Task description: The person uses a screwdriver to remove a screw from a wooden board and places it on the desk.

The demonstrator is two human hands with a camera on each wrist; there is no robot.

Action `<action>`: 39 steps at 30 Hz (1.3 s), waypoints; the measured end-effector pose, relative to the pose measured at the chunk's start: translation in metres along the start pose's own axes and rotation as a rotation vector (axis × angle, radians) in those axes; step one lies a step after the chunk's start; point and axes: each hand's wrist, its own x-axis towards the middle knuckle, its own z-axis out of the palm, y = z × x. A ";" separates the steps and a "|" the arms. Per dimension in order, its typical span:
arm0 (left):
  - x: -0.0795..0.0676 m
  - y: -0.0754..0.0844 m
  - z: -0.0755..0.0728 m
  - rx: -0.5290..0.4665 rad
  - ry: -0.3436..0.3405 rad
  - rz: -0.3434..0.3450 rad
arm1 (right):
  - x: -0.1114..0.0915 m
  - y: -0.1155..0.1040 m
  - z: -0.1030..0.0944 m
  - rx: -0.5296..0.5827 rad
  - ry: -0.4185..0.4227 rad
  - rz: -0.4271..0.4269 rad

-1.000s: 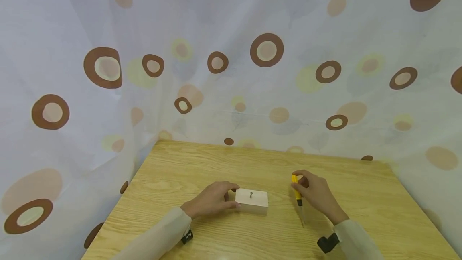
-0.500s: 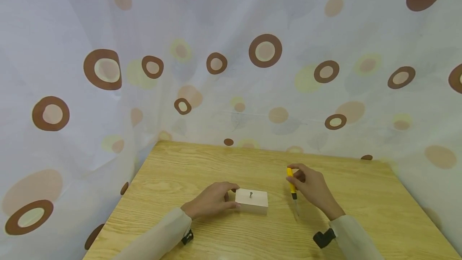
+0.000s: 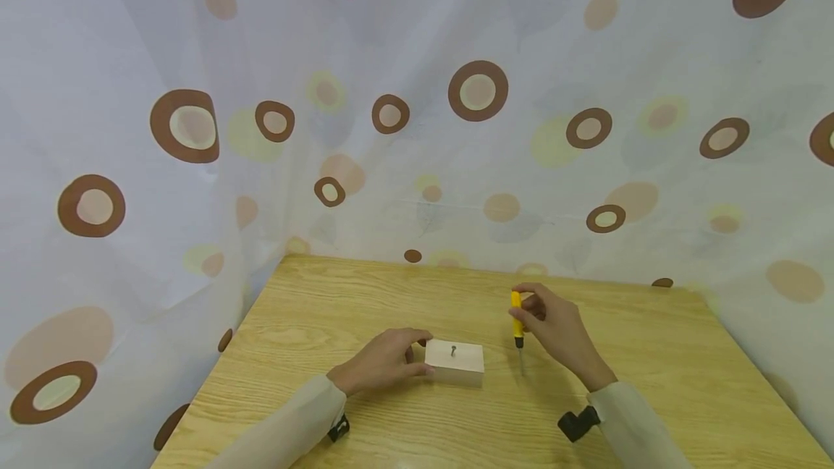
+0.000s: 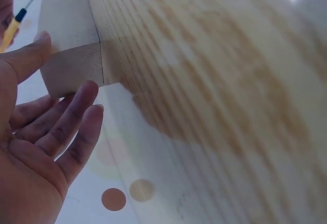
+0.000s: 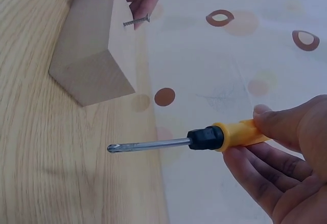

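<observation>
Between the thumb and fingers of my right hand [image 3: 552, 326] I pinch a screwdriver [image 3: 517, 322] by its yellow handle, with the black collar [image 5: 206, 138] just below my grip and the steel shaft [image 5: 153, 144] pointing down, its tip apart from the block. To the left of those fingers, the pale block [image 3: 454, 365] lies flat; my left hand [image 3: 376, 362] grips its left end, thumb on the near side and fingers on the far side, spread only as wide as the block itself. Just right of my left fingertips, a screw [image 5: 137, 20] stands out of the block's top, head up and slightly tilted. Behind my right fingers, a black device [image 3: 578, 423] sits at the wrist beside a light sleeve [image 3: 638, 418]. Under and beyond all my fingers stretches the wood-grained table [image 3: 352, 288]; farthest from them hangs a white sheet [image 3: 417, 158] with brown, peach and yellow spots.
</observation>
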 end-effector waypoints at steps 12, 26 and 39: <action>0.001 0.000 0.000 0.029 -0.005 0.014 | 0.011 -0.013 0.009 0.057 0.021 -0.032; 0.000 0.000 -0.001 0.043 -0.003 0.038 | 0.019 -0.034 0.021 0.140 0.056 -0.076; 0.000 0.001 -0.002 0.045 -0.011 0.004 | 0.025 -0.045 0.034 0.206 0.071 -0.113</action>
